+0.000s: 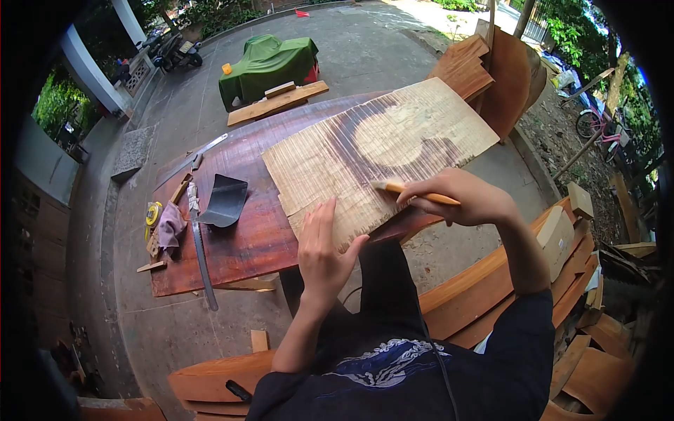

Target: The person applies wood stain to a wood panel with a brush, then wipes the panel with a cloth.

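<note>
A pale wooden board (316,165) with dark, stained grain lies at a slant across a reddish-brown wooden tabletop (267,235). My left hand (321,245) rests on its near edge, fingers stretched out flat. In my right hand (463,193) is a paintbrush (439,199) with an orange handle, and its light tip meets the board's surface near the dark stain. Left of the board sits a curled dark sheet (225,201). Beyond it are a long, narrow dark blade (201,256), a purple cloth (170,226) and a yellow tape measure (152,212).
A hand saw (200,154) lies at the tabletop's far left. Behind the table stands a green-covered object (270,67) with planks (277,103) before it. Large wood slabs (509,81) lean at the back right. Stacked curved timber (477,284) lies close at my right.
</note>
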A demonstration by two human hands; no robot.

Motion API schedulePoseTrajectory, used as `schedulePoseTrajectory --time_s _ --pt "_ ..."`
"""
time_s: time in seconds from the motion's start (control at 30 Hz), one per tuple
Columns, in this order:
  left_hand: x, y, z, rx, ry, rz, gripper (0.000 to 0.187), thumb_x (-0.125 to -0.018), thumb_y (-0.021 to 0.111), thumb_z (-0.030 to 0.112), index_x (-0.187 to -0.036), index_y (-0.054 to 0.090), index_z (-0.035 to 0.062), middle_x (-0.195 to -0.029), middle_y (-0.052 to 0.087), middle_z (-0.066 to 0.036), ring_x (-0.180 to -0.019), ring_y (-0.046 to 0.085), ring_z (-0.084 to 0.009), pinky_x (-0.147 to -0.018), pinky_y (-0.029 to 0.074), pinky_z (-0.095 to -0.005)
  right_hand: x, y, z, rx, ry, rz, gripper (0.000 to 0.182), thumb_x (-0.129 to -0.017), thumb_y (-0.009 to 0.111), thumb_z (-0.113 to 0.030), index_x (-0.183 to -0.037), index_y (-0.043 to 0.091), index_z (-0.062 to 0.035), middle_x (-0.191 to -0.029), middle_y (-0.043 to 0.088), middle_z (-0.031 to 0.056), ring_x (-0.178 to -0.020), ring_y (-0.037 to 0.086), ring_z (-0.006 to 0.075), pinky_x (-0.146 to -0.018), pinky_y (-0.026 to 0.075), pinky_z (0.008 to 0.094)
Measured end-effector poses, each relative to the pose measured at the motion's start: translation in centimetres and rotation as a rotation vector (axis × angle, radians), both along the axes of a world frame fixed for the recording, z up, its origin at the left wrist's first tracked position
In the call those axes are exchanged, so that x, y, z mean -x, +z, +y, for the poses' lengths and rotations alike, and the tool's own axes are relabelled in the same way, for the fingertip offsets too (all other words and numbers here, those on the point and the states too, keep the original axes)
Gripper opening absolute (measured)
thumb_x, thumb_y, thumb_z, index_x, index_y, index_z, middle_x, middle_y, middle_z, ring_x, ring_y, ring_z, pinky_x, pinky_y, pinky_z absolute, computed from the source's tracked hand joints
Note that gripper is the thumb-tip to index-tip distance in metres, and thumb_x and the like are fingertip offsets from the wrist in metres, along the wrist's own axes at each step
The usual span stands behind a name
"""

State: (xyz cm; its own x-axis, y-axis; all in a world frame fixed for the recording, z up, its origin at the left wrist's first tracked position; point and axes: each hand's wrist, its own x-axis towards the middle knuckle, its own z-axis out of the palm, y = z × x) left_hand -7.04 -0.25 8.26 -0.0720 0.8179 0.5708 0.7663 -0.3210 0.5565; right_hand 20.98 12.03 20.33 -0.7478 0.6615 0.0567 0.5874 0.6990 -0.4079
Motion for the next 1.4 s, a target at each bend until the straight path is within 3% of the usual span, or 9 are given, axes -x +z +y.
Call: schedulePoseTrajectory --time_s 0.07,0.17,0.37,0.6,0.77,0.9,1.1,1.27,1.4 --pt "0.4 0.1 0.2 -0.042 -0.017 0.019 0.086 -0.08 0.093 0.027 -0.151 0.054 -0.0007 -0.143 0.064 -0.022 -0.136 0.059 -0.0407 -0.12 0.043 -0.0544 -0.5 1.0 1.1 0.247 0.013 0.077 0.019 -0.106 0.065 -0.017 -0.117 0.076 -0.0068 -0.09 0.075 0.0123 -0.082 0.073 0.0263 -0.082 0.056 0.0425" --pt "1.8 0.4 -1.3 -0.041 -0.008 0.028 0.087 -0.08 0.093 0.028 -0.152 0.053 -0.0013 -0.147 0.062 -0.022 -0.138 0.058 -0.0411 -0.122 0.041 -0.0554 -4.8 0.1 6.7 0.142 -0.673 -0.147 0.02 -0.107 0.061 -0.017 -0.112 0.075 -0.0026 -0.079 0.069 0.013 -0.057 0.068 0.0203 -0.044 0.051 0.0338" --pt "1.6 -2.0 -2.0 -0.052 0.117 0.014 0.094 -0.077 0.097 0.024 -0.154 0.049 -0.0033 -0.153 0.059 -0.022 -0.142 0.055 -0.0428 -0.121 0.041 -0.0523 4.7 -1.4 -2.5 -0.035 0.233 0.122 0.016 -0.103 0.066 -0.02 -0.111 0.076 -0.009 -0.089 0.075 0.0178 -0.085 0.073 0.0381 -0.082 0.057 0.046" --pt "1.7 -2.1 -2.5 -0.067 0.161 0.003 0.105 -0.077 0.098 0.025 -0.159 0.04 -0.004 -0.158 0.054 -0.022 -0.146 0.051 -0.0427 -0.121 0.04 -0.0513 2.3 -1.7 2.8 -0.14 -0.197 -0.261 0.017 -0.1 0.066 -0.02 -0.106 0.075 -0.007 -0.091 0.075 0.0171 -0.087 0.073 0.0386 -0.078 0.055 0.0478" --pt "1.4 -2.0 -1.8 -0.041 0.159 -0.004 0.108 -0.076 0.098 0.026 -0.161 0.037 -0.0037 -0.159 0.053 -0.022 -0.147 0.05 -0.0431 -0.122 0.04 -0.0503 7.7 -0.1 -4.6 0.199 0.418 0.123 0.018 -0.102 0.066 -0.018 -0.117 0.073 -0.0124 -0.093 0.074 0.0158 -0.087 0.072 0.0404 -0.079 0.055 0.0482" --pt "2.2 -1.7 -2.2 -0.018 0.109 -0.104 0.111 -0.077 0.096 0.029 -0.163 0.033 -0.0036 -0.159 0.053 -0.021 -0.143 0.054 -0.0439 -0.123 0.038 -0.0588 4.7 -0.1 1.6 -0.116 -0.291 -0.081 0.017 -0.101 0.07 -0.021 -0.108 0.075 -0.0068 -0.086 0.073 0.0173 -0.082 0.072 0.0376 -0.075 0.055 0.0459" --pt "1.8 -2.0 -1.9 -0.06 0.157 0.018 0.119 -0.075 0.098 0.032 -0.165 0.029 -0.003 -0.157 0.056 -0.02 -0.141 0.056 -0.044 -0.121 0.041 -0.0569 8.0 -0.7 -4.9 0.14 0.445 0.155 0.023 -0.101 0.069 -0.02 -0.122 0.073 -0.011 -0.092 0.077 0.0138 -0.08 0.074 0.0352 -0.075 0.056 0.0408" --pt "1.7 -2.2 -2.0 -0.065 0.167 -0.035 0.12 -0.076 0.097 0.033 -0.166 0.026 -0.0047 -0.156 0.057 -0.022 -0.14 0.056 -0.0448 -0.119 0.042 -0.0527 6.0 -1.0 -0.7 -0.025 -0.061 0.187 0.016 -0.102 0.069 -0.022 -0.108 0.074 -0.0075 -0.088 0.074 0.0153 -0.082 0.073 0.0365 -0.074 0.056 0.0418" --pt "1.5 -2.0 -1.9 -0.071 0.179 0.013 0.115 -0.08 0.095 0.034 -0.165 0.028 -0.0045 -0.155 0.058 -0.022 -0.139 0.057 -0.044 -0.119 0.042 -0.0524 6.8 -0.3 -4.5 0.121 0.283 0.195 0.016 -0.1 0.071 -0.018 -0.112 0.074 -0.0094 -0.088 0.074 0.0172 -0.08 0.071 0.04 -0.073 0.055 0.0438"
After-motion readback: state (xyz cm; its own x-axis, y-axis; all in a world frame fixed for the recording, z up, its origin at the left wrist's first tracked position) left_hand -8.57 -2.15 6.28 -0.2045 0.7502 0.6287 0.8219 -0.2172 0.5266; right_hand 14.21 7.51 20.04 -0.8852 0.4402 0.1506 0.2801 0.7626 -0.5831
